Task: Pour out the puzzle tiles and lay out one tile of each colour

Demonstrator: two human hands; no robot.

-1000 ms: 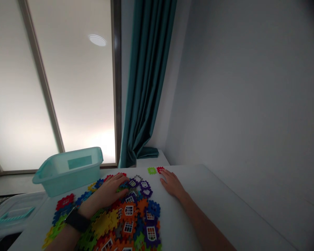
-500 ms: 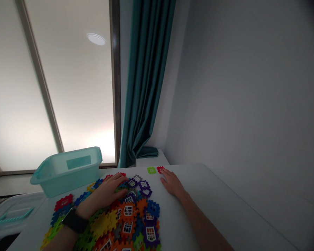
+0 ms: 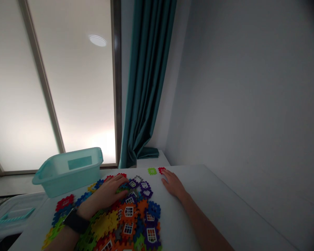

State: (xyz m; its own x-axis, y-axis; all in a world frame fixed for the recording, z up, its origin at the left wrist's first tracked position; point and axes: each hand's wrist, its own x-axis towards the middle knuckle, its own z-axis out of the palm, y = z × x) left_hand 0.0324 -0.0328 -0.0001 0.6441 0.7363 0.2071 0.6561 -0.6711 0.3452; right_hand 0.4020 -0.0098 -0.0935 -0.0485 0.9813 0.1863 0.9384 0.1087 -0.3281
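Observation:
A heap of interlocking plastic window tiles [image 3: 128,216] in orange, purple, blue, yellow, red and green covers the near part of the table. My left hand [image 3: 104,193] lies flat across the heap's far left side, touching the tiles, with a black watch [image 3: 75,221] on its wrist. It shows no clear grip on any tile. My right hand [image 3: 173,184] rests on the bare tabletop, fingers apart, right next to a small red tile [image 3: 161,170]. A small lime-green tile [image 3: 152,171] lies just left of the red one.
A translucent teal plastic tub [image 3: 68,174] stands at the table's far left. A clear lidded box [image 3: 15,212] sits lower left, beyond the table's edge. The white table [image 3: 211,184] ends at a grey wall on the right. A teal curtain [image 3: 146,87] hangs beyond it.
My right hand has shifted slightly to the right beside the red tile. My left hand and the heap look unchanged apart from small camera movement.

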